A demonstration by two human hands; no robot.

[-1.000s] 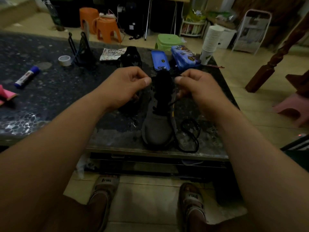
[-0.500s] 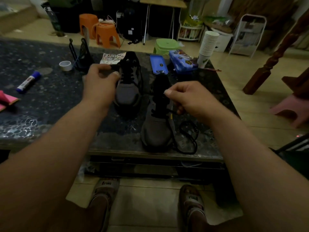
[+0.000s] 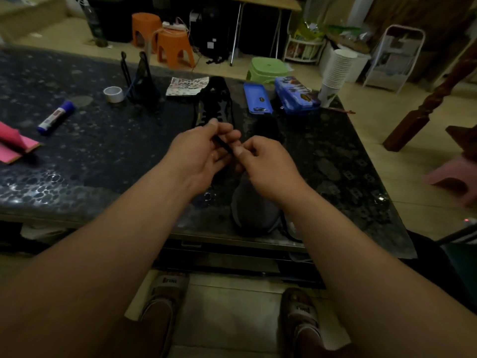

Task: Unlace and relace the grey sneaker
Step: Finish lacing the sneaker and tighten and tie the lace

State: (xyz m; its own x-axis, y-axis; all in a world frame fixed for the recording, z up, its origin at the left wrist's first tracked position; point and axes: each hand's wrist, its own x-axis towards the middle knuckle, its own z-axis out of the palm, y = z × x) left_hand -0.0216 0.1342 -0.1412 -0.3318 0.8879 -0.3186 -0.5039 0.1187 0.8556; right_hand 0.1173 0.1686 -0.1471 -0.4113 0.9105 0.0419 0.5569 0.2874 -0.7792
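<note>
Above the grey sneaker (image 3: 254,210), left hand (image 3: 201,151) and right hand (image 3: 268,166) pinch one thin black lace (image 3: 224,145); sneaker's heel hidden, rounded toe dim.

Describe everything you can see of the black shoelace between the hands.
The black shoelace is thin, dark and cord-like. Only a short straight stretch shows, slanting from the left hand's thumb and fingers down to the right hand's pinch. Both hands hold it above the grey sneaker, which lies toe toward the camera. A dark loop beside the toe may be more of it; the rest is hidden.
</note>
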